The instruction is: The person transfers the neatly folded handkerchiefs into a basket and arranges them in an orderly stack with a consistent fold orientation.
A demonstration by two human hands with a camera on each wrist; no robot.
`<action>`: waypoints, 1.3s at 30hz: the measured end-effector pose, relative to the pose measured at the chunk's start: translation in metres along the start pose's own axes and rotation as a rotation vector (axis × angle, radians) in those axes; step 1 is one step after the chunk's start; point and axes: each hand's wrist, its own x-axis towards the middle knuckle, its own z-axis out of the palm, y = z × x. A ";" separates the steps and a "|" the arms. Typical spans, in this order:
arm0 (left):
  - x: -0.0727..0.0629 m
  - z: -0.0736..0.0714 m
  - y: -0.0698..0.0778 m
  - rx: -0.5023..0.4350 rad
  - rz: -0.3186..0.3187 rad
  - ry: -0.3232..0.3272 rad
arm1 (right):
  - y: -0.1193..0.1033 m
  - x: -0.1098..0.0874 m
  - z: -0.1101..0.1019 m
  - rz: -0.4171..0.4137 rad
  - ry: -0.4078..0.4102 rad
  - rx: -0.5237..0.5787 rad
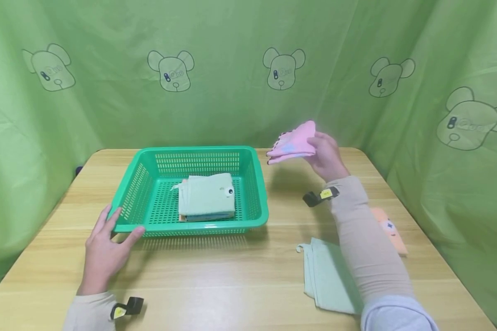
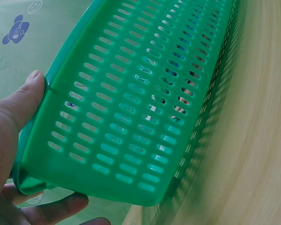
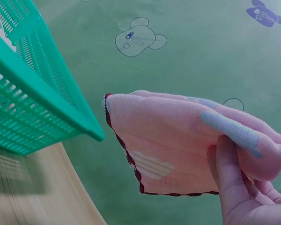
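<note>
In the head view, my right hand (image 1: 326, 155) holds up a folded pink cloth (image 1: 294, 143) to the right of the green basket (image 1: 207, 225). Thumb and fingers pinch it along one side; the right wrist view shows its dark stitched edge, blue patches and a pale striped patch. At the basket's near left corner, my left hand (image 1: 105, 255) grips the rim, thumb on the front edge and fingers along the left one. A folded pale green cloth (image 1: 209, 195) with an eye-like mark lies in the basket, over other folded cloths whose edges peek out below.
Another pale green cloth (image 1: 331, 276) lies folded on the wooden table (image 1: 215, 285), partly under my right forearm. Beyond that forearm lies an orange cloth (image 1: 391, 232) with a face-like pattern. Green curtains (image 1: 232, 115) with bear-head prints hang behind and along both sides.
</note>
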 end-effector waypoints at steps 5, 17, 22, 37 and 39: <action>0.001 0.000 -0.001 -0.004 0.006 0.002 | 0.000 0.000 0.006 -0.017 -0.020 0.008; 0.001 0.000 -0.002 -0.008 0.006 0.003 | 0.002 -0.003 0.021 -0.036 -0.044 0.031; 0.001 0.000 -0.001 -0.007 0.011 0.005 | 0.003 -0.004 0.028 -0.044 -0.069 0.040; 0.001 -0.001 0.001 -0.001 -0.003 -0.008 | 0.010 -0.008 0.052 -0.057 -0.097 0.091; 0.001 -0.001 0.000 -0.002 -0.002 -0.007 | 0.011 -0.008 0.056 -0.054 -0.096 0.093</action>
